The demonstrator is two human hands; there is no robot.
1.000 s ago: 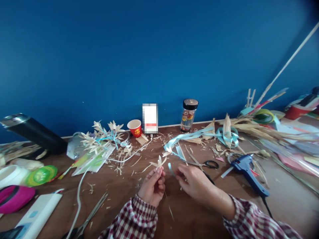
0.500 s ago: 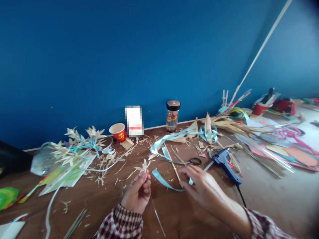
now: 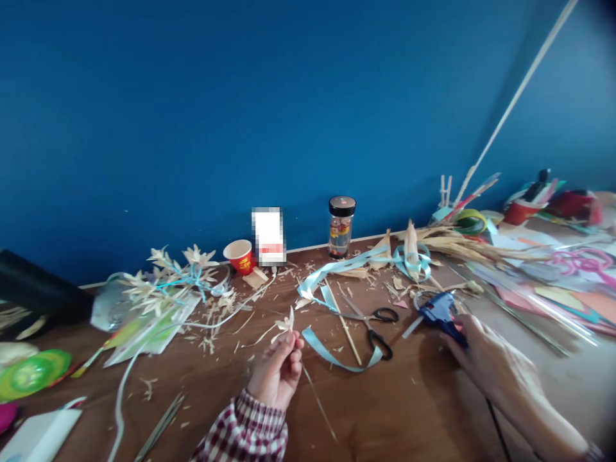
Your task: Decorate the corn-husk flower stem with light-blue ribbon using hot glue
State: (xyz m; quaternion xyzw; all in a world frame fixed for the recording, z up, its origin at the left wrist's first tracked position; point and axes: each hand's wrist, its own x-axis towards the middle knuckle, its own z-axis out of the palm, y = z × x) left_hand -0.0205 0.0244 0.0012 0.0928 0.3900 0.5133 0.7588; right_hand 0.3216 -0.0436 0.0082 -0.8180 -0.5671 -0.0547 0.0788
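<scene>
Two hands worked apart: the left hand pinched a husk flower upright, while at its three o'clock the right hand touched the glue gun, which lay ten-to-four, its grasp unclear.

Brown bench littered with straw scraps. Black-handled scissors lie open beside a loose light-blue ribbon and a thin wooden stick. At the blue wall: red paper cup, black-lidded jar. Left: bunch of straw flowers, green lid. Rear right: dried husks, coloured paper.
</scene>
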